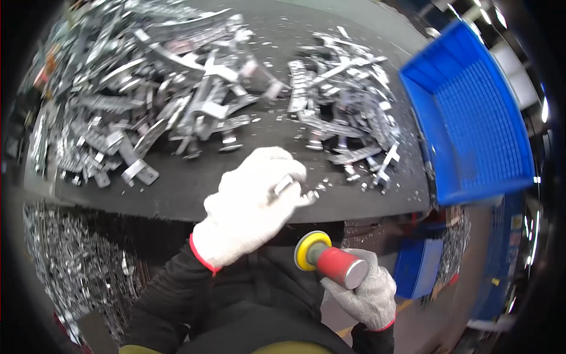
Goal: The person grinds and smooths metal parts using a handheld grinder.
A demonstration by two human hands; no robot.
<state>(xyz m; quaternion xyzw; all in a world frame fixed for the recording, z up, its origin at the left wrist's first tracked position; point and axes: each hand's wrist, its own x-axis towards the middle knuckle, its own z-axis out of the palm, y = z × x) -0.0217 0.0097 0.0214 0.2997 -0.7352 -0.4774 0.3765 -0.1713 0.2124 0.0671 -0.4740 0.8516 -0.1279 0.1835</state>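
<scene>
My left hand (250,197), in a white knit glove with a red cuff, is above the near edge of the dark table. Its fingers curl round a small silvery metal part (284,184), mostly hidden by the glove and blurred. Lower and to the right, my right hand (372,295), gloved too, grips a small handheld disc sander (339,265). The sander has a red body and a round pad with a yellow rim, which points up and left toward my left hand without touching it.
A large heap of silvery metal parts (159,88) covers the table's left, and a smaller heap (348,106) lies to its right. Beside the right edge stands a tilted blue crate (477,118). Below are another blue bin (418,268) and more metal pieces (82,259).
</scene>
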